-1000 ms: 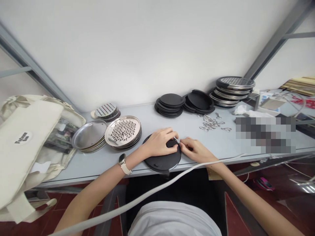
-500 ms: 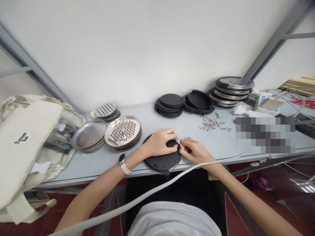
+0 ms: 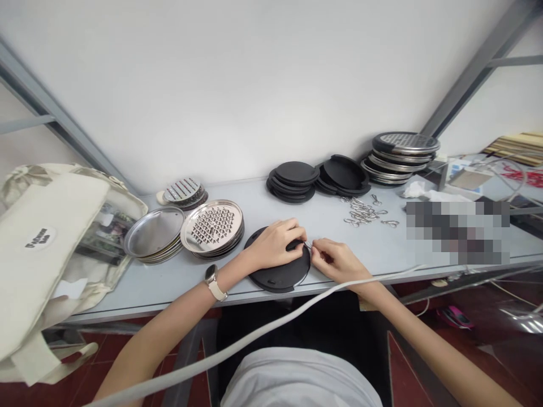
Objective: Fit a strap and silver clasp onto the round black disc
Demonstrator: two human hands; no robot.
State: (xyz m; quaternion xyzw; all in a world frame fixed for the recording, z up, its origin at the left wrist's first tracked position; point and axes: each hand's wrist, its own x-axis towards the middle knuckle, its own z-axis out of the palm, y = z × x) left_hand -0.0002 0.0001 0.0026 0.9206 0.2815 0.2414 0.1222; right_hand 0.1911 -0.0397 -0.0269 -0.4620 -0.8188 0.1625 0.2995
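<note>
At my worktop (image 3: 169, 285), stacked steel grater plates (image 3: 212, 226) sit to the left. My left hand (image 3: 275, 247) bears down on a black disc (image 3: 278, 274) near the front edge, fingers curled over its rim. My right hand (image 3: 336, 260) pinches a small metal clip (image 3: 307, 245) against that rim. The disc looks light, stiff and slightly slick, best held by its edge; the clip seems tiny and springy. Loose clips (image 3: 365, 213) lie further right.
</note>
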